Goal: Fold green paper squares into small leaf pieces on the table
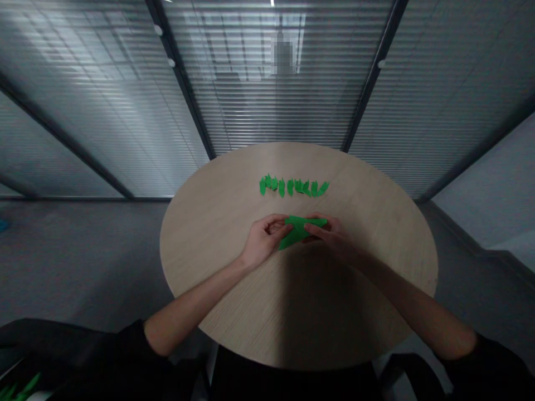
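Note:
My left hand [266, 239] and my right hand [328, 234] hold a folded sheet of green paper [297, 231] between them, just above the near middle of the table. The paper is creased into a rough triangle, and its far corner runs under my right fingers. Beyond my hands, a row of several small folded green paper pieces [293, 187] lies on the round light-wood table [217, 267]. The pieces are pointed and leaf-like, and neither hand touches them.
Around the table is a grey carpet floor [83, 267]. Glass partitions with slatted blinds [267, 106] stand beyond it. At the lower left, a dark object [50, 356] has more green pieces [20, 387] at its corner. My dark sleeves show at the bottom.

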`<state>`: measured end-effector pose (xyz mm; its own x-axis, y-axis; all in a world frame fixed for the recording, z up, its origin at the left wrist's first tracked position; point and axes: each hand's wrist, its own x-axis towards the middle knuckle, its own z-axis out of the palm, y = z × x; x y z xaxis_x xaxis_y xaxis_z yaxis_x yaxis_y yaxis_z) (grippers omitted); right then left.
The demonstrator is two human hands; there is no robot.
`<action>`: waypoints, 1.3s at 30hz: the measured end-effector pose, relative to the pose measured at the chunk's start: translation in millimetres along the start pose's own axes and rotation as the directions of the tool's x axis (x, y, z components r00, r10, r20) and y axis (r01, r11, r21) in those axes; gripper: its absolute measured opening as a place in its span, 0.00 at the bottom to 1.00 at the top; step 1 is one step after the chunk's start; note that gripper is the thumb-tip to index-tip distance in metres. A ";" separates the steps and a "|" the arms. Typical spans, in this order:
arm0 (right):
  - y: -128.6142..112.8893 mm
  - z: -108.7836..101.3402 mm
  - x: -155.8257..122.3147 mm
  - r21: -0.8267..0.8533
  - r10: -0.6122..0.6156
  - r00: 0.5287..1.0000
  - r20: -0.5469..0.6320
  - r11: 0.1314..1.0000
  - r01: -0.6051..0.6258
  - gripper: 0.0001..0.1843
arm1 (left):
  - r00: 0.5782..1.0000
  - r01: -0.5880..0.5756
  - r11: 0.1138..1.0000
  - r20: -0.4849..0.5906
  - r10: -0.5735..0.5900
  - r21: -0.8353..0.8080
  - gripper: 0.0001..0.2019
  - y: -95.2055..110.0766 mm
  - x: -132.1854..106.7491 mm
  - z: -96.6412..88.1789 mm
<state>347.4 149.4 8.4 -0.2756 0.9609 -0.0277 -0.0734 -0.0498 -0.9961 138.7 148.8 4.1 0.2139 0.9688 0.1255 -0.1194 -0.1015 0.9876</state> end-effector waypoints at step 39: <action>12.7 -17.0 7.2 -0.207 -0.338 0.928 -0.155 0.930 0.304 0.10 | 0.999 -0.036 0.981 0.046 0.028 0.189 0.09 7.1 -0.7 -6.9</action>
<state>360.8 160.4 -5.9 -0.0826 0.9511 0.2976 0.0463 0.3020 -0.9522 131.0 149.0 10.4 0.2552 0.9540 0.1574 0.0581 -0.1776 0.9824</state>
